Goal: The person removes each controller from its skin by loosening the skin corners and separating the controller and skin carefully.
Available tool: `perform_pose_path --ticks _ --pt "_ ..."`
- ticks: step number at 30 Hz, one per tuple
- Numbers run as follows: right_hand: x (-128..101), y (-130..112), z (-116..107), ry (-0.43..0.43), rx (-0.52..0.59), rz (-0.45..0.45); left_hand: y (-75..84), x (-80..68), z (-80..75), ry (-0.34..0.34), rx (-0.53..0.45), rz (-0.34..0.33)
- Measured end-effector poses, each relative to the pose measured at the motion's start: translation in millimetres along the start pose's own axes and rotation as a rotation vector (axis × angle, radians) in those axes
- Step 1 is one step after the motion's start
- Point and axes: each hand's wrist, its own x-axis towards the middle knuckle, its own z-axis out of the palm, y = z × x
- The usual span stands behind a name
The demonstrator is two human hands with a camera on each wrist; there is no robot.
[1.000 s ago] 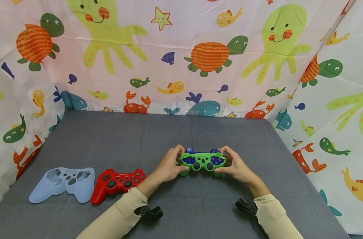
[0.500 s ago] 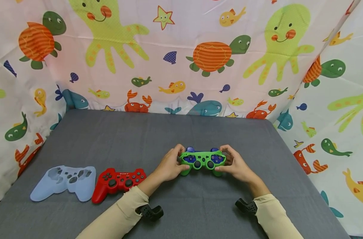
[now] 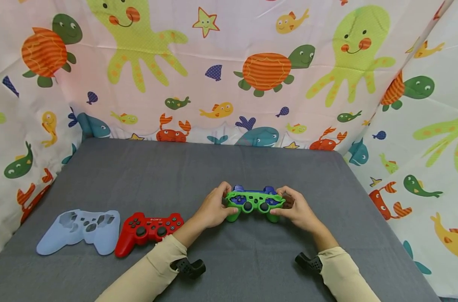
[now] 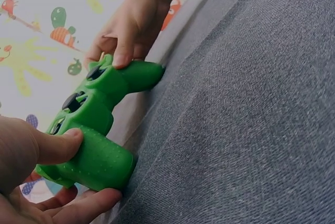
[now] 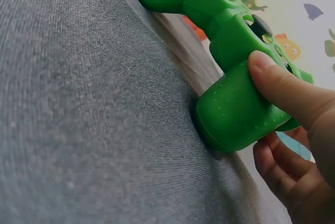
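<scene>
A blue game controller in a green silicone cover rests on the grey cloth, held at both ends. My left hand grips its left handle, thumb on top and fingers curled beneath. My right hand grips the right handle the same way. The cover's top edge looks partly peeled, with the blue shoulder buttons showing above it. In the left wrist view the right hand shows at the far end of the green cover.
A red controller lies to the left of my left forearm, and a pale blue silicone cover lies further left. The grey table is walled by a sea-animal patterned sheet at the back and both sides.
The green-covered controller has tilted slightly away, so more of its blue top shows. Both hands stay on its handles in the same place.
</scene>
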Motion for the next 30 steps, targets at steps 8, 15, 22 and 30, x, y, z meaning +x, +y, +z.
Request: perform_pose_path --ticks 8,15,22,30 --pt "-1.4 2.2 0.8 0.068 -0.04 -0.009 0.3 -1.3 2.6 0.044 -0.009 0.006" --pt "1.4 0.1 1.2 0.005 0.003 0.048 1.3 -3.5 2.8 0.065 -0.009 -0.012" --pt "1.6 -2.1 2.3 -0.034 0.035 0.083 -1.0 -3.7 4.6 0.088 0.006 0.008" --pt "1.2 -4.7 4.0 0.001 0.061 0.067 -0.6 -4.3 6.8 0.126 -0.036 0.001"
